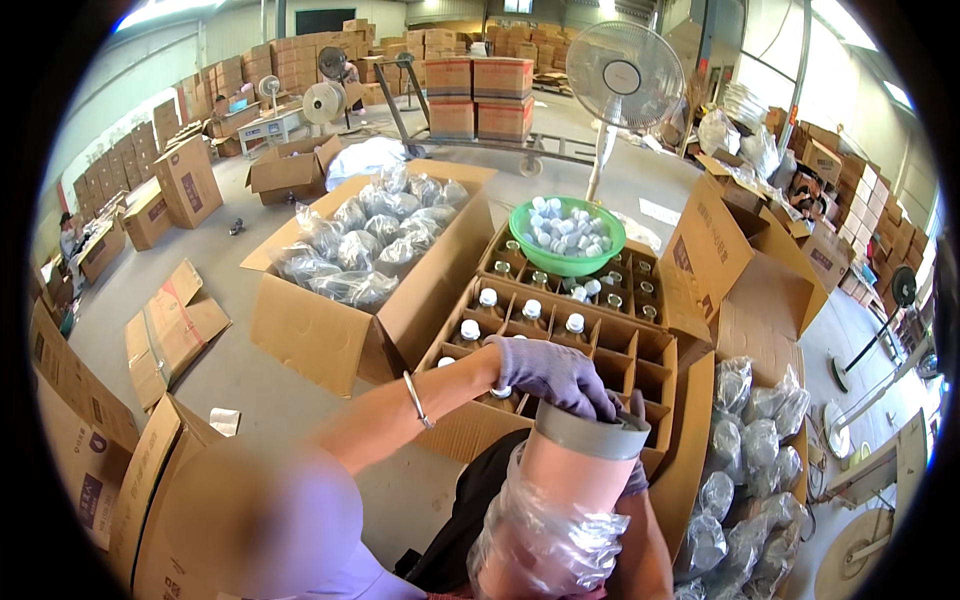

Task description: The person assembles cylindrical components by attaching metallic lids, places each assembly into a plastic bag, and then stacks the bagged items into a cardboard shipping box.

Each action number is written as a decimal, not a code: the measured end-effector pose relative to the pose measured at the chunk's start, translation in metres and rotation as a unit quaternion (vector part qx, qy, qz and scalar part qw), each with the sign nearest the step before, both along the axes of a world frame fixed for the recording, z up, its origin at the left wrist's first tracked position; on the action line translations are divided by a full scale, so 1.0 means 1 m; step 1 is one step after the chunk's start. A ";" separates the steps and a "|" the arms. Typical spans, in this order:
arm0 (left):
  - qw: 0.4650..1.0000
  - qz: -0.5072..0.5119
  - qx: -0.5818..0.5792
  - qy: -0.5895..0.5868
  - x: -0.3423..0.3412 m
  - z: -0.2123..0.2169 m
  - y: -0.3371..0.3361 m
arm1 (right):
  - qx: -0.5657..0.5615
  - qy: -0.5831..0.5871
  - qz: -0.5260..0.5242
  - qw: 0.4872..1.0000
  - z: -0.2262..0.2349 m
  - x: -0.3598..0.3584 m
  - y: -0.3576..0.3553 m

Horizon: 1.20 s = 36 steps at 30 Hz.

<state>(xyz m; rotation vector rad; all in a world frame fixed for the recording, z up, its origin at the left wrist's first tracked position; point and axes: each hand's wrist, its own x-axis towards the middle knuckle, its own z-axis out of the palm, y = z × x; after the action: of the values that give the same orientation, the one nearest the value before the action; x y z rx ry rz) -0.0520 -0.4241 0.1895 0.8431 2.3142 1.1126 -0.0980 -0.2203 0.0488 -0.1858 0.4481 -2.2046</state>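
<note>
A pink cylinder [578, 470] with a grey band at its open top stands tilted near the lower middle. Crumpled clear plastic film [560, 545] is bunched around its lower part. My left hand [555, 375], in a purple-grey glove, bends over the cylinder's rim, its fingertips partly hidden there. My right hand [636, 480] holds the cylinder's right side from behind, mostly covered by it. Just beyond is a divided carton [455, 440], holding several bottles [470, 331] with white caps in its cells; other cells at its right hold none.
A green basin [568, 266] of small whitish caps rests on a second divided carton [648, 270]. Film-wrapped items fill a carton [315, 325] at left and another [705, 400] at right. A standing fan [625, 75] rises behind. Flattened cardboard [170, 325] lies on the floor.
</note>
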 end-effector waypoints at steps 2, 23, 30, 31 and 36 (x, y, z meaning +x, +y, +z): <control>0.987 -0.097 -0.028 0.124 -0.010 -0.003 0.005 | 0.092 -0.008 -0.063 0.994 -0.005 0.001 -0.003; 0.942 0.009 -0.264 0.207 0.019 0.020 0.054 | 0.117 0.076 -0.076 0.987 0.044 0.039 0.018; 0.915 0.242 -0.131 0.295 0.017 -0.003 0.014 | 0.007 0.130 0.028 0.991 -0.014 -0.020 -0.014; 0.899 0.264 -0.050 0.347 0.030 0.001 0.023 | 0.038 0.104 0.002 0.994 0.002 -0.011 -0.015; 0.872 0.275 0.083 0.396 0.076 -0.031 0.051 | 0.064 0.174 -0.031 0.982 0.020 0.012 -0.005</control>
<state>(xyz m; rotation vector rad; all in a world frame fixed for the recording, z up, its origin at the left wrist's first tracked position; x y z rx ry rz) 0.0236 -0.3726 0.1582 0.8200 3.3362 1.3840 -0.0857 -0.2257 0.0692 -0.4972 0.7940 -2.1997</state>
